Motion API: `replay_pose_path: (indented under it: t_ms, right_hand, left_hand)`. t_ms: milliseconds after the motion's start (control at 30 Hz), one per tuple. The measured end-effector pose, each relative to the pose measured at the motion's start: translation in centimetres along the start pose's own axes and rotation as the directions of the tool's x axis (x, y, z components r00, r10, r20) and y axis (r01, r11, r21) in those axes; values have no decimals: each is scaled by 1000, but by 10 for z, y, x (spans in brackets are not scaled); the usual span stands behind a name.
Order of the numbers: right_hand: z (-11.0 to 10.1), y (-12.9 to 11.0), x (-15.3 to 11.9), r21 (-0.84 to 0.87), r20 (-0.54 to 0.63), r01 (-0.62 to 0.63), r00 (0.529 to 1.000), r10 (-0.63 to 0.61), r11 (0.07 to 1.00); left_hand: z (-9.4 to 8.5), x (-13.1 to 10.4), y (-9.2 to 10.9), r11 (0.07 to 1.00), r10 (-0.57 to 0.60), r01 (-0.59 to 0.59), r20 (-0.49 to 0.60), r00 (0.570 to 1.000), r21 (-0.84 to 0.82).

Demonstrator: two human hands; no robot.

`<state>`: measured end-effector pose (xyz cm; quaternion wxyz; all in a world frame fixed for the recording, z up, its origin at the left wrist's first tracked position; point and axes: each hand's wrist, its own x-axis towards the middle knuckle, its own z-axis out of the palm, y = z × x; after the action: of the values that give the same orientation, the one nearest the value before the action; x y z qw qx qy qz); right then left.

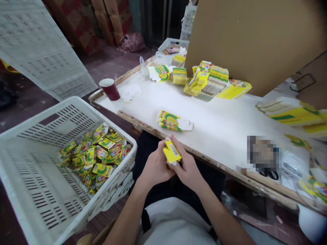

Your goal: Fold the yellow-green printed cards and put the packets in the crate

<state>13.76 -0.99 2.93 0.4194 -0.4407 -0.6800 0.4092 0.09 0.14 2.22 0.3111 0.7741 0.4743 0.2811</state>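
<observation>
Both my hands hold one small yellow carton with a barcode on its upper face, just over the table's near edge. My left hand wraps it from the left, and my right hand grips it from the right, fingers closed. The carton's lower part is hidden by my fingers. Just beyond, a few yellow-and-green cartons with white flaps lie on the white tabletop. To my left, a white plastic crate holds many small yellow cartons.
A dark red mug stands at the table's left corner. Stacks of flat yellow cartons lean near a large cardboard sheet at the back. At right lie black-handled scissors, partly blurred out, and a clear plastic bag.
</observation>
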Motion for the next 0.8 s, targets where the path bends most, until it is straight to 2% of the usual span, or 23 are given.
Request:
replay_pose_path:
  t_ms: [67, 133, 200, 267, 333, 367, 567, 667, 800]
  right_hand:
    - [0, -1, 0, -162, 26, 90, 996, -87, 983]
    - [0, 2, 1, -225, 34, 129, 992, -125, 966]
    - [0, 7, 5, -215, -5, 111, 993, -114, 970]
    - [-3, 13, 8, -170, -108, 60, 991, -79, 984]
    - [-8, 18, 10, -132, -203, 20, 978, -47, 991]
    - [-11, 20, 11, -137, -213, 18, 976, -47, 990]
    - [-25, 21, 6, -339, 45, 124, 992, -116, 933]
    - [-34, 22, 6, -343, 94, 134, 990, -108, 930]
    - [-46, 23, 10, -265, 205, 157, 973, -104, 951]
  left_hand:
    - [5, 0, -3, 997, 56, -56, -17, 998, 50]
    - [10, 0, -4, 997, 50, -46, -57, 997, 61]
    - [12, -2, -4, 999, -21, 24, -139, 990, 22]
    - [10, -4, -3, 994, -97, 105, -224, 970, 25]
    - [5, -4, -3, 988, -122, 143, -260, 958, 65]
    - [2, -4, -2, 988, -109, 135, -262, 959, 81]
    - [-14, -3, -4, 998, -23, 36, -268, 963, 45]
    - [-20, -4, -6, 999, -22, 29, -222, 975, 27]
    - [-25, -4, -9, 999, -22, 26, -171, 985, 23]
